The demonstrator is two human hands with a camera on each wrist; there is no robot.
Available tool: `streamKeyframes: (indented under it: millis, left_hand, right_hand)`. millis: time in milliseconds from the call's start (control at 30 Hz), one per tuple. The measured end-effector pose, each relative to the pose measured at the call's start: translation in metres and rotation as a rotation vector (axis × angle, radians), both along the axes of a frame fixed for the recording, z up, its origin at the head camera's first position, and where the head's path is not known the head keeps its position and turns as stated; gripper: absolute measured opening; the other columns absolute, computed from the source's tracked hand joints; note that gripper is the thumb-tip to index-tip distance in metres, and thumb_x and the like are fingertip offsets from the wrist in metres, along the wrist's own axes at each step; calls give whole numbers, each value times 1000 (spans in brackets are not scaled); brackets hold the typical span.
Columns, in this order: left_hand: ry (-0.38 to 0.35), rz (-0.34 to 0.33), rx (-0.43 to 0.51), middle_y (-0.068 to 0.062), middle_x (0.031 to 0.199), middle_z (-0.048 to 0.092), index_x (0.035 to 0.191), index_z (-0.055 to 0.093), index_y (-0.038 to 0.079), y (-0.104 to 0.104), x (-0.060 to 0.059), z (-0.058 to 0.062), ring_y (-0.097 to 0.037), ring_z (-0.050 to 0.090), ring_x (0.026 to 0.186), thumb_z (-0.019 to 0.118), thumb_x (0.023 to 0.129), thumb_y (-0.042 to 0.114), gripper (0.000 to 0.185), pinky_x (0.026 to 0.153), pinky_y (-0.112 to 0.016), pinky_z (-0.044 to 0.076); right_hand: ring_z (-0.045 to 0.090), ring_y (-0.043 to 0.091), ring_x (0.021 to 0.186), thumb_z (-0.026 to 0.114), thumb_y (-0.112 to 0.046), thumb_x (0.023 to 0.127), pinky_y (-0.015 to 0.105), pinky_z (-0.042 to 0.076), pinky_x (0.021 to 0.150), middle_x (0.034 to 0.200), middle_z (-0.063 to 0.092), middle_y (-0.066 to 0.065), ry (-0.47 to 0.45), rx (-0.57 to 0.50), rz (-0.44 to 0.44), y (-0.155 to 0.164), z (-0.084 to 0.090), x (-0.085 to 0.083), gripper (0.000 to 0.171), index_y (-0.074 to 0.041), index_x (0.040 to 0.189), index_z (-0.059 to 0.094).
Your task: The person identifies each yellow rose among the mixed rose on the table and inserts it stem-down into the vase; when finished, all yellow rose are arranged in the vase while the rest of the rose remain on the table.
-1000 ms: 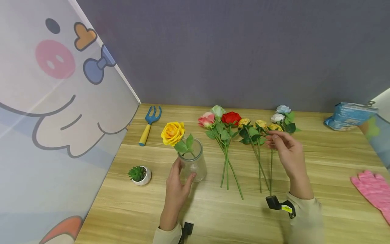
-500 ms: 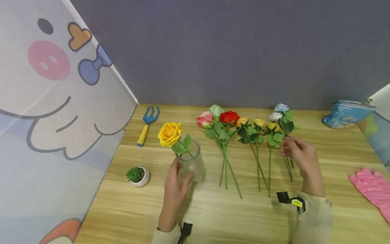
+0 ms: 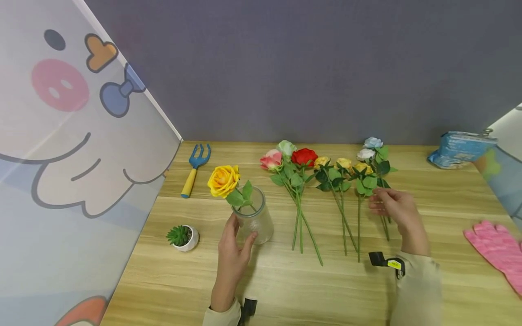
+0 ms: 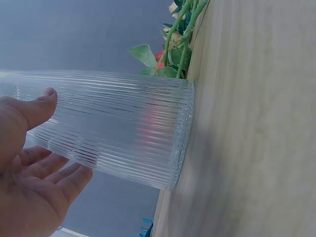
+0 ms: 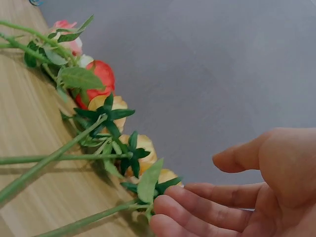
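My left hand [image 3: 233, 248] grips a clear ribbed glass vase [image 3: 261, 225] standing on the table, thumb on one side and fingers on the other. A large yellow rose [image 3: 223, 181] leans out over the vase's left rim. Over on the right, my right hand [image 3: 398, 213] hovers beside the rightmost small yellow rose [image 3: 363, 169], its thumb spread from the fingers. In the right wrist view, the fingertips [image 5: 165, 205] lie close to that rose's green leaf [image 5: 149, 182]; whether they touch cannot be told. Nothing shows in its grasp.
Pink, pale green and red roses [image 3: 304, 156] lie mid-table with crossed stems. Blue and white roses [image 3: 365, 154] lie behind the right hand. A hand fork [image 3: 192, 174] and potted succulent [image 3: 187, 238] are left; a blue packet [image 3: 461, 149] and pink glove [image 3: 495, 249] right.
My right hand has moved right, from over the rightmost yellow rose's stem to beside its leaves, then slightly back left. My left hand stays on the vase. The head view has shifted a little.
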State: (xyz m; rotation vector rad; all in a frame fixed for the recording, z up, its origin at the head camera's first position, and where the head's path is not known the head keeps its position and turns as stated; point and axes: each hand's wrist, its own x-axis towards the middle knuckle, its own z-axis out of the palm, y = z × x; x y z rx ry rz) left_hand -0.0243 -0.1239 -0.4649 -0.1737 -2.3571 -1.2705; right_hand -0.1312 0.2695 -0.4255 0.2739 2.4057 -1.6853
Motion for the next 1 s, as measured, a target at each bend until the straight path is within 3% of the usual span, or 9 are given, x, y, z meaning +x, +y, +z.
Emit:
streamKeyframes:
  millis: [267,567,1000]
  left_hand:
    - [-6,-5,3,-32,140,55,145,41,-14,0,0,0,-49,57,128,78,88,-6,69,103,-58,52]
    - [-3,-11,1,-32,142,54,147,40,-13,0,0,0,-49,56,129,78,88,-6,70,103,-58,52]
    - [-2,-4,-6,-32,140,55,145,41,-14,0,0,0,-49,57,128,78,88,-6,69,103,-58,52]
  right_hand:
    - [73,6,80,36,-29,113,31,67,77,97,72,-1,-98,-38,72,3,-12,-4,62,24,146,33]
    - [72,4,83,32,-25,113,29,66,80,111,71,15,-163,-48,125,5,-21,-7,61,26,146,28]
    - [70,3,84,29,-23,113,28,65,83,97,67,-5,-232,-142,136,6,-31,-12,60,25,147,27]
